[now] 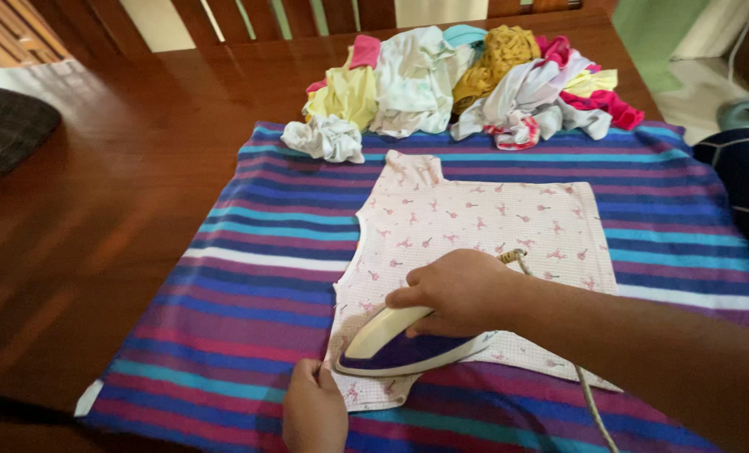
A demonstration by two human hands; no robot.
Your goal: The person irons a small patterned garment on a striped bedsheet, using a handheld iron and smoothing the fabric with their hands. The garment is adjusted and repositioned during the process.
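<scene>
Your left hand (314,413), nearest the lens, pinches the near hem of a small pink patterned garment (483,226) and pins it flat, while your right hand (458,289) wraps around the handle of a cream-and-purple electric iron (404,346) just beyond those left fingers. The iron's soleplate rests on the garment's lower corner, its tip pointing toward your left side, and its cord (588,394) trails back along your right forearm. The garment lies spread out ahead of both hands on a striped cloth (249,277) that covers a dark wooden table (98,218).

Judging by the look of it, the garment is thin, light and limp; it probably bunches or slides under the soleplate unless an edge is held taut, so the hem or a corner is the sensible place to grip. The iron looks solid and fairly heavy, best taken only by its handle, since the plate may be hot. The cord could snag the fabric.

Well beyond your hands, at the far edge of the striped cloth, sits a pile of crumpled clothes (467,80) in yellow, white, pink and pale blue.
</scene>
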